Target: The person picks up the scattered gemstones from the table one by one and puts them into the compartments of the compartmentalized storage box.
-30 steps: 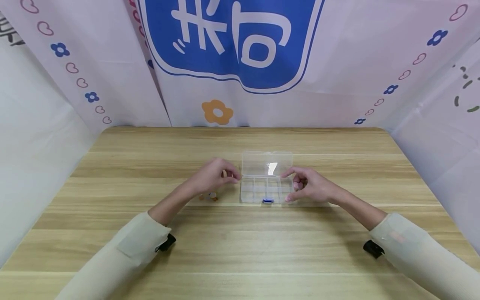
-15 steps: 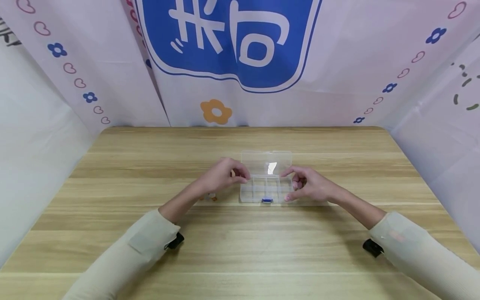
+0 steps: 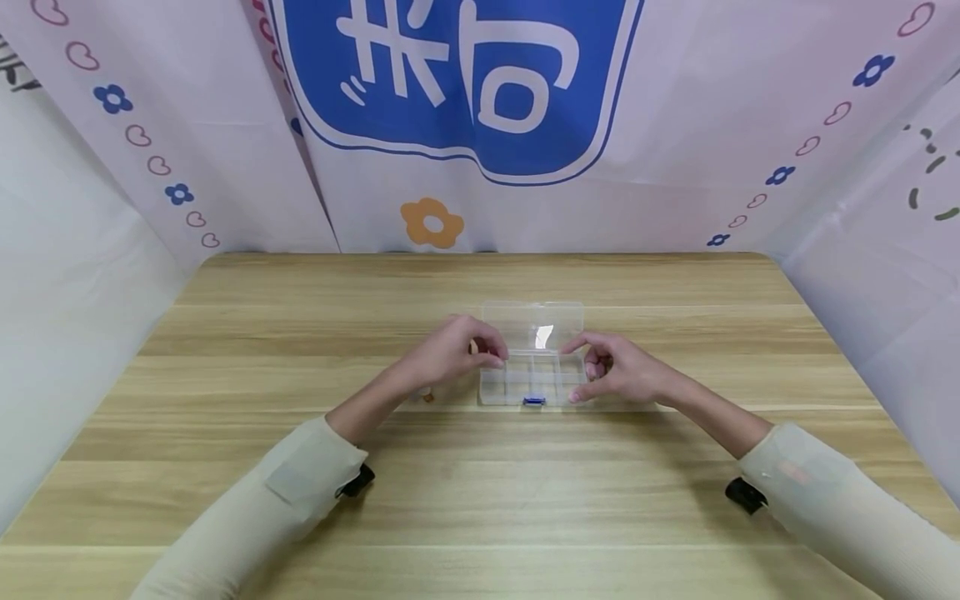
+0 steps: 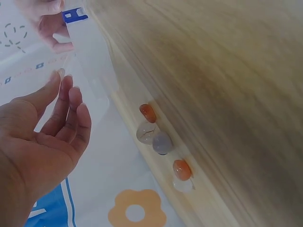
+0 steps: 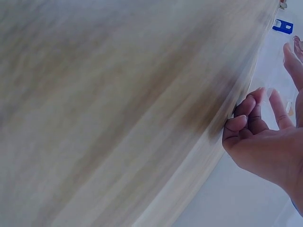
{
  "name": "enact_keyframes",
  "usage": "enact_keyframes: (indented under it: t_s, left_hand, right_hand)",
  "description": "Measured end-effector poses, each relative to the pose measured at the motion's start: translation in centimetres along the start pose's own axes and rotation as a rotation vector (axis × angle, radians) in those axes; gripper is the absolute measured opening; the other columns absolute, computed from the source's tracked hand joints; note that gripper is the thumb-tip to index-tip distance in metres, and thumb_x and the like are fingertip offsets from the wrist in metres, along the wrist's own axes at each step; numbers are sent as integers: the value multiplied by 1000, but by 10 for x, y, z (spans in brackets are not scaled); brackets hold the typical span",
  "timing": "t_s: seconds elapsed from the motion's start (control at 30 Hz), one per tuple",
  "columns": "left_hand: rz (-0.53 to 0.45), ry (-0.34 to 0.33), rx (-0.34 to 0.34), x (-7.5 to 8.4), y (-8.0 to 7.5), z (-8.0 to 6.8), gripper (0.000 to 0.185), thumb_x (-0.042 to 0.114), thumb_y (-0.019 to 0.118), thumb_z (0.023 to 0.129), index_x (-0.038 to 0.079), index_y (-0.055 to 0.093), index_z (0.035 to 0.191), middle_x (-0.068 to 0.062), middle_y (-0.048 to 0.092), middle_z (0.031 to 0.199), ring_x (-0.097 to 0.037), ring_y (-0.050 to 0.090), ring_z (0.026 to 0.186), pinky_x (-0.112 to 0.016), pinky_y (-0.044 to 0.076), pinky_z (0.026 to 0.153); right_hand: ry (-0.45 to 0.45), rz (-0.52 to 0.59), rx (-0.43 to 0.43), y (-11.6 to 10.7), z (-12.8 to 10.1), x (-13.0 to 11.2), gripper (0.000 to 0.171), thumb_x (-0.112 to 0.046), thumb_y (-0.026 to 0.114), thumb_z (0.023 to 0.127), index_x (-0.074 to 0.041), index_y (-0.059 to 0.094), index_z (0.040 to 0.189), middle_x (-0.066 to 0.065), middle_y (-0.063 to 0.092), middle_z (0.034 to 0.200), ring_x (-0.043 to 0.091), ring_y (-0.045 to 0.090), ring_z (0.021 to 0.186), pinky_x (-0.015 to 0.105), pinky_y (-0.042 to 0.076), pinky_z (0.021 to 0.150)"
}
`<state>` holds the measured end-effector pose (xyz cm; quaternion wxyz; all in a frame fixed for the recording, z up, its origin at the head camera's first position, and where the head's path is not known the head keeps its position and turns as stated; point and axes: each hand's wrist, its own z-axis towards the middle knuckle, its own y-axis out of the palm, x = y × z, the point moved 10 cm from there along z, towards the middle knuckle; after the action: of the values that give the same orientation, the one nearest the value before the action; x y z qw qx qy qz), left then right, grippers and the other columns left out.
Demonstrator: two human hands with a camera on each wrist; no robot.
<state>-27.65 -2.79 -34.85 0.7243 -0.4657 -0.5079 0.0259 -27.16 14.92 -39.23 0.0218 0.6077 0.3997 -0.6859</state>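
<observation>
Clear plastic compartment box (image 3: 532, 375) with a small blue latch sits open at the centre of the wooden table (image 3: 480, 492). Left hand (image 3: 450, 354), fingers relaxed and holding nothing, hovers at its 9 o'clock edge. Right hand (image 3: 618, 371) pinches its 3 o'clock end. Small orange and clear rounded stones (image 4: 158, 139) lie near the left wrist.

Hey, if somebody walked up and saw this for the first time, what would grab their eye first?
Probably the clear plastic compartment box mid-table with its lid open and a small blue latch on the near edge, flanked by the left hand and right hand. The left wrist view shows a cluster of small stones, orange and translucent, on the wooden table left of the box. Behind hangs a big blue sign on the pink backdrop.
</observation>
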Motion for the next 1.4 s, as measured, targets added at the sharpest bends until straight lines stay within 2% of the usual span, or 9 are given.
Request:
enact_keyframes:
  t_s: [0.43,0.8,1.13,1.4]
  left_hand:
    - [7,17,4,2,3,6,4,2,75,94,-1,77,93,-4,76,88,-13,65,80,-26,55,77]
    - [24,30,9,8,9,14,4,4,77,93,0,78,92,-2,75,85,-10,63,77,-23,53,74]
    - [14,58,8,12,10,15,5,4,77,93,0,77,91,-2,75,84,-10,63,76,-23,53,74]
    - [-3,52,5,13,11,16,4,2,76,93,-2,77,91,-3,75,84,-10,63,76,-23,52,74]
  right_hand:
    - [10,-4,-4,0,0,1,57,-4,89,79,3,60,128,7,54,79,15,46,73,23,39,66]
    - [2,-8,-1,0,2,0,57,-3,90,78,3,61,127,6,52,77,14,44,70,23,38,65]
    - [11,-13,-5,0,1,-2,59,-5,90,78,3,60,129,4,53,76,14,46,70,22,39,65]
    - [7,-21,-20,1,0,-1,61,-7,90,80,2,59,132,3,55,75,15,47,69,22,40,64]
